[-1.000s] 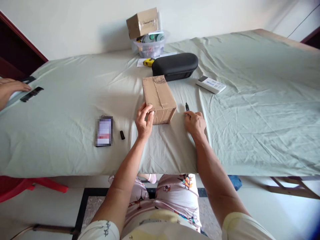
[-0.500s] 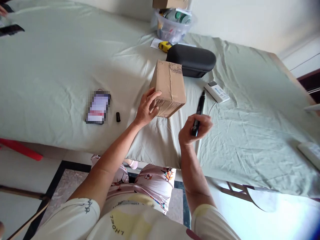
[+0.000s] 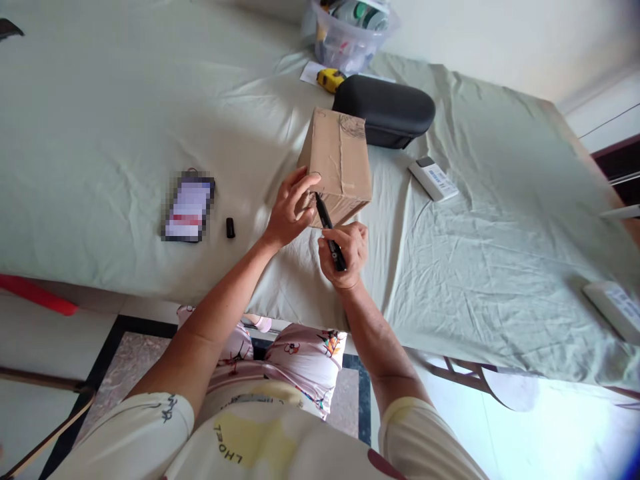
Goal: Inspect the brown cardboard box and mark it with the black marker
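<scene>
- Black marker (image 3: 331, 235) held in the right hand (image 3: 346, 255), fingers (image 3: 354, 235) closed round the barrel; tip angled up-left, set at the near face of the box. Contact vs. small gap cannot be told.
- Left hand (image 3: 291, 208) has hold of the box's near-left corner, fingers (image 3: 298, 189) part-spread and curled on the cardboard. Left hand is the nearer to the box; marker tip lies just right of those fingers.
- Brown cardboard box (image 3: 337, 157) sits over the pale green sheet (image 3: 500, 233), long axis running near-to-far, slightly skewed; matte kraft faces, tape seam along the top, dark scribble at the far end.
- Black cylindrical marker cap (image 3: 230, 228) lies left of the hands, beside a phone (image 3: 189, 207), screen pixelated.
- White remote control (image 3: 433, 179) lies right of the box.
- Black hard-shell case (image 3: 385, 110) is just beyond the box.
- Yellow tape measure (image 3: 330, 80) rests on white paper (image 3: 310, 72), with a clear plastic tub (image 3: 347, 33) of mixed items farther back.
</scene>
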The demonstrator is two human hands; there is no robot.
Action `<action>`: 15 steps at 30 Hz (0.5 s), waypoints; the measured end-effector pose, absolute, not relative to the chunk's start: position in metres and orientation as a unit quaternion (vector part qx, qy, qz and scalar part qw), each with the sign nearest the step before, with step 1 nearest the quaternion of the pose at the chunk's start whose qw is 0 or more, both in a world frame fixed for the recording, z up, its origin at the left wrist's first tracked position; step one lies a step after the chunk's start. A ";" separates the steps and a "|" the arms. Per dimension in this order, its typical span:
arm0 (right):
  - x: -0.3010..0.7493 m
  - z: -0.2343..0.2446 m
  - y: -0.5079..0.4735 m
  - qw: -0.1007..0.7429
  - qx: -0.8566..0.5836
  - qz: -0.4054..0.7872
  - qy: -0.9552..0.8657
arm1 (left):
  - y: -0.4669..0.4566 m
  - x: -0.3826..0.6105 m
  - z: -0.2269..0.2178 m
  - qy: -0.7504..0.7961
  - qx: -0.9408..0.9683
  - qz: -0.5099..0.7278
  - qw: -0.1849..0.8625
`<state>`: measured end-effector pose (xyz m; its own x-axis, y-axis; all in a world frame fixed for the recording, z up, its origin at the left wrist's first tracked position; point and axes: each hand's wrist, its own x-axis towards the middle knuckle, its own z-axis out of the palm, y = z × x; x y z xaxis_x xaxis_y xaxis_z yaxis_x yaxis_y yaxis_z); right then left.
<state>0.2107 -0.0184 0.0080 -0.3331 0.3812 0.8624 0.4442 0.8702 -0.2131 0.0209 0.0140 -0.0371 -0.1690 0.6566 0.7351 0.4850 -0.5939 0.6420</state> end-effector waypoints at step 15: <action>0.217 -0.007 -0.013 0.557 -0.326 0.019 -0.764 | 0.013 0.022 -0.036 0.463 0.637 0.612 0.068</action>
<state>0.2173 -0.0127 -0.0073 -0.1670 0.5185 0.8386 0.4764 0.7871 -0.3917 0.0215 0.0126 -0.0362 -0.1781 0.6732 0.7177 0.5076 -0.5620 0.6531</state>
